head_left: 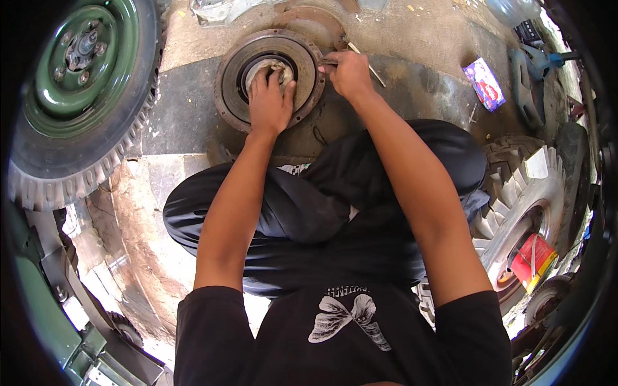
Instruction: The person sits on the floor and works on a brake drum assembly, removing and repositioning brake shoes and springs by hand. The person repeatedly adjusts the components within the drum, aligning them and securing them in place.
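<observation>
A round, rusty metal flanged part (226, 90) with bolt holes round its rim lies on the floor in front of my crossed legs. In its central opening sits a crumpled, dirty-white rag (262, 66). My left hand (270, 103) reaches over the part from the near side, its fingers bent onto the rag. At the part's right rim, my right hand (351, 74) is closed, thumb and fingers pinched around a small dark thing (329, 62) too small to name. A thin pale stick (375, 75) lies just beyond and beside this hand.
A large tyre on a green wheel (84, 83) stands at left. Another rusty round part (315, 19) lies behind the flanged part. To the right are a purple packet (484, 84), a blue-grey metal stand (528, 87), a chunky-treaded tyre (515, 199) and a red-and-yellow container (534, 262).
</observation>
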{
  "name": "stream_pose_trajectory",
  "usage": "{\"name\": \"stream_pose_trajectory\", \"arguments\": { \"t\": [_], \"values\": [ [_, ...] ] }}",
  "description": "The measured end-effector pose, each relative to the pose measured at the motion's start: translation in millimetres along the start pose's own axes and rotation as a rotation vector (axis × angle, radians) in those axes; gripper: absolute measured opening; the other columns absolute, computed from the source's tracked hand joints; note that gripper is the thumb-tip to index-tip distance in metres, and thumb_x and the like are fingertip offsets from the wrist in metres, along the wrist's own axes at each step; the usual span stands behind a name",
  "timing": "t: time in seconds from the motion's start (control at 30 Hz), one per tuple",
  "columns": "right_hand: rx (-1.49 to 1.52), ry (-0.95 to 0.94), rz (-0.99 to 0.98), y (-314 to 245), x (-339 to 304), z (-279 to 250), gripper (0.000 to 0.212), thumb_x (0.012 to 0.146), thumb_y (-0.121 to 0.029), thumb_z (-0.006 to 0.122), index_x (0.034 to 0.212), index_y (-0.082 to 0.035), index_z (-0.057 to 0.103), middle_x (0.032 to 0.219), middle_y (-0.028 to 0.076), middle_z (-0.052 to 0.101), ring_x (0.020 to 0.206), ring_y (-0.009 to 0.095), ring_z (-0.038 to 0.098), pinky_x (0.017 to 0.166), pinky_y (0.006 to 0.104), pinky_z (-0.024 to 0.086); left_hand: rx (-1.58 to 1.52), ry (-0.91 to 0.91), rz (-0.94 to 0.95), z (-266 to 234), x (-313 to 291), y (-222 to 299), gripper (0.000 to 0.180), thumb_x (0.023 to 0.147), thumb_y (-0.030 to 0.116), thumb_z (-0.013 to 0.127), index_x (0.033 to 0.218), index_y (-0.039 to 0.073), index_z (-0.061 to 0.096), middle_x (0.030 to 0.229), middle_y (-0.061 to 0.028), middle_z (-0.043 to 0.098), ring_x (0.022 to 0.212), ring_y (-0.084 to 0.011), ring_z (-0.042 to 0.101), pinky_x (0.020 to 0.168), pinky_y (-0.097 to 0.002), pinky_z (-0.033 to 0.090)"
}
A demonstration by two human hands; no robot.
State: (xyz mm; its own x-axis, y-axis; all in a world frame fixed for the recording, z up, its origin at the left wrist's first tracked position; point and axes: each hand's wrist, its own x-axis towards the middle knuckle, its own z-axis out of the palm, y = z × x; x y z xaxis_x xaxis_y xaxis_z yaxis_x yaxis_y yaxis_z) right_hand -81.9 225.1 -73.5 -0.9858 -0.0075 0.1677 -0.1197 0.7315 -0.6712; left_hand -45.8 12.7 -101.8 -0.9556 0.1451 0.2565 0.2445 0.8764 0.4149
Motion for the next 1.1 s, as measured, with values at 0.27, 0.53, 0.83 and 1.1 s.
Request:
{"name": "stream_pose_trajectory", "arguments": {
  "t": [0.27,0.53,0.83,1.1],
  "values": [
    [0.019,0.045,-0.012,5.3,0.2,-1.8,0.025,0.082,-0.018,0.087,0.101,-0.003,0.081,0.094,0.023,0.076,0.09,0.043,0.073,0.083,0.0475,0.057,-0.039,-0.061,-0.048,1.0,1.5,0.5,0.048,0.111,0.041,0.045,0.141,0.006,0.061,0.155,-0.0229,0.045,0.146,-0.0423,0.04,0.122,-0.0527,0.031],
    [-0.044,0.03,-0.021,1.6,-10.9,-3.0,0.026,0.083,-0.02,0.086,0.103,-0.003,0.082,0.09,0.023,0.076,0.088,0.043,0.073,0.082,0.0474,0.058,-0.021,-0.123,-0.11,-4.1,-0.6,-0.3,0.047,0.112,0.04,0.044,0.141,0.008,0.062,0.159,-0.0195,0.041,0.149,-0.041,0.037,0.123,-0.0522,0.029],
    [0.006,0.02,0.004,2.3,-18.4,-2.7,0.029,0.082,-0.02,0.087,0.104,-0.002,0.081,0.09,0.025,0.075,0.088,0.044,0.072,0.083,0.0469,0.058,-0.013,-0.054,-0.041,1.0,-2.0,-5.7,0.046,0.111,0.04,0.046,0.137,0.009,0.066,0.155,-0.0247,0.045,0.144,-0.045,0.043,0.12,-0.0527,0.034],
    [0.088,0.043,0.024,6.0,-21.5,9.9,0.026,0.081,-0.02,0.086,0.1,-0.003,0.082,0.086,0.023,0.074,0.084,0.043,0.072,0.08,0.0464,0.057,0.021,-0.061,0.009,2.5,-4.6,-9.0,0.042,0.11,0.04,0.049,0.135,0.013,0.069,0.155,-0.0247,0.045,0.144,-0.0443,0.043,0.12,-0.0535,0.033]
  ]
}}
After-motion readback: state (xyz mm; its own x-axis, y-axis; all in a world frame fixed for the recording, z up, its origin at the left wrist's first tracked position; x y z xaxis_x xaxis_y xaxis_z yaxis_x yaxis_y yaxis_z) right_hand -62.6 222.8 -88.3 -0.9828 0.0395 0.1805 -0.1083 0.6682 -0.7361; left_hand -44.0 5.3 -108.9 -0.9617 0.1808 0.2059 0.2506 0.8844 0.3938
